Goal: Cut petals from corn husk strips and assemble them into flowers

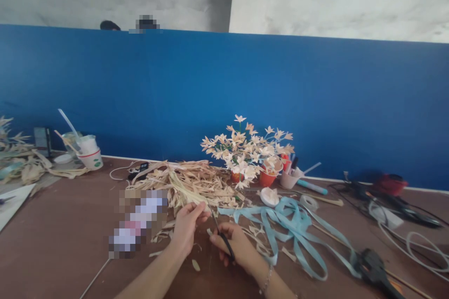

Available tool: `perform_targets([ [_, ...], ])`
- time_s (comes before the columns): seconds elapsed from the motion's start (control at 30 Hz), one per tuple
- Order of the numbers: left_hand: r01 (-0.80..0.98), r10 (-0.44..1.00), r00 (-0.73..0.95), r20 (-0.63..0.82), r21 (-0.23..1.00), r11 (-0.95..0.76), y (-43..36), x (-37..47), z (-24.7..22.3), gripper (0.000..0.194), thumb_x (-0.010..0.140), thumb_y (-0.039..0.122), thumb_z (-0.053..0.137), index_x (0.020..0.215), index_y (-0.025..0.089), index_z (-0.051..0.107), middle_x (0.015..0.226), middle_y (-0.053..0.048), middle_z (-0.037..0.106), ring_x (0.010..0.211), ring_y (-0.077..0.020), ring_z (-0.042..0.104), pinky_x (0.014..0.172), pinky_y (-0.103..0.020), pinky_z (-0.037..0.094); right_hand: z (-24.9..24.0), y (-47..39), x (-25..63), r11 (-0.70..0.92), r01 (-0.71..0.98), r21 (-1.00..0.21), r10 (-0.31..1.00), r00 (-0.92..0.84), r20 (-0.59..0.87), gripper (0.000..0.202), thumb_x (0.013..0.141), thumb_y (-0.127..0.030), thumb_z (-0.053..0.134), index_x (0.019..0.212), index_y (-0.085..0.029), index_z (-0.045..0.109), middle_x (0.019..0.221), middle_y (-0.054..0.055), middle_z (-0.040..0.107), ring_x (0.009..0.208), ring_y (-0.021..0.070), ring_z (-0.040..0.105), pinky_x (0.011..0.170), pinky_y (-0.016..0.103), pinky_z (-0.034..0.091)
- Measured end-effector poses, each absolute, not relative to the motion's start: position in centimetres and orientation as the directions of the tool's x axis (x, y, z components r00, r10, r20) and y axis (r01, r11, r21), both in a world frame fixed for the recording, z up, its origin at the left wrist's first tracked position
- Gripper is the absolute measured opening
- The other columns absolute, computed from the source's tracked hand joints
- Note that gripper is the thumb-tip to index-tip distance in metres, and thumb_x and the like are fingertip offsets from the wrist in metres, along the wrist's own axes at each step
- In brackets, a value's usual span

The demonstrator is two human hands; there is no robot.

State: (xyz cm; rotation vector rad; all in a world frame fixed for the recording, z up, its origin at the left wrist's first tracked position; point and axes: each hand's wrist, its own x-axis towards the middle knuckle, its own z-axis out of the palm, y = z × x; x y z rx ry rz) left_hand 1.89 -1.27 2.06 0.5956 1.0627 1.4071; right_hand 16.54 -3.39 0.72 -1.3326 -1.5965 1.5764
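Note:
My left hand [187, 224] pinches a pale dried husk strip [187, 192], its fingertips closed near the strip's lower end. In my right hand [233, 242] is a pair of scissors [228, 246] with dark handles, fingers through the loops. The blades point up and left, close beside my left fingertips; whether they touch the strip I cannot tell. Just beyond both hands lies a heap of dried husks [203, 173]. Small cut scraps [195, 265] are scattered on the brown table [70, 233] beneath and around my hands.
Behind the heap stand pale husk flowers [242, 149] in red cups [267, 178]. A loose blue ribbon [301, 243] spreads to the right, near a black tool [375, 268] and cables. Left are a blurred-out object [136, 224] and a white cup [91, 159]. A blue partition [175, 93] closes the back.

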Motion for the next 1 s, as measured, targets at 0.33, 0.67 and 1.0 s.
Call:
perform_targets([
  [0.33, -0.517, 0.962, -0.150, -0.229, 0.848, 0.121, -1.19, 1.84, 2.15, 0.030, 0.055, 0.033, 0.078, 0.062, 0.014, 0.057, 0.054, 0.002, 0.060, 0.057, -0.0127, 0.064, 0.053, -0.018, 0.049, 0.62, -3.38, 16.42, -0.156, 0.215, -0.964, 0.901, -0.370, -0.228, 0.039, 0.067, -0.055, 0.060, 0.069, -0.017, 0.051, 0.038, -0.009, 0.045, 0.028, 0.0047, 0.037, 0.028, 0.014, 0.025],
  [0.67, -0.450, 0.956, -0.173, -0.235, 0.883, 0.135, -1.08, 1.58, 2.58, 0.028, 0.055, 0.034, 0.077, 0.062, 0.012, 0.061, 0.054, -0.002, 0.064, 0.054, -0.0128, 0.063, 0.051, -0.018, 0.049, 0.46, -3.36, 16.29, -0.130, 0.199, -0.971, 0.909, -0.368, -0.197, 0.034, 0.068, -0.049, 0.063, 0.066, -0.018, 0.049, 0.036, -0.010, 0.040, 0.028, 0.0049, 0.034, 0.028, 0.015, 0.025],
  [1.0, -0.408, 0.965, -0.167, -0.204, 0.905, 0.121, -1.03, 1.29, 2.65, 0.029, 0.055, 0.038, 0.076, 0.060, 0.013, 0.063, 0.053, 0.000, 0.062, 0.055, -0.0133, 0.063, 0.050, -0.019, 0.048, 0.35, -3.41, 16.53, -0.110, 0.176, -0.978, 0.902, -0.396, -0.173, 0.032, 0.070, -0.048, 0.061, 0.066, -0.018, 0.051, 0.037, -0.011, 0.038, 0.028, 0.0042, 0.031, 0.028, 0.015, 0.022],
])
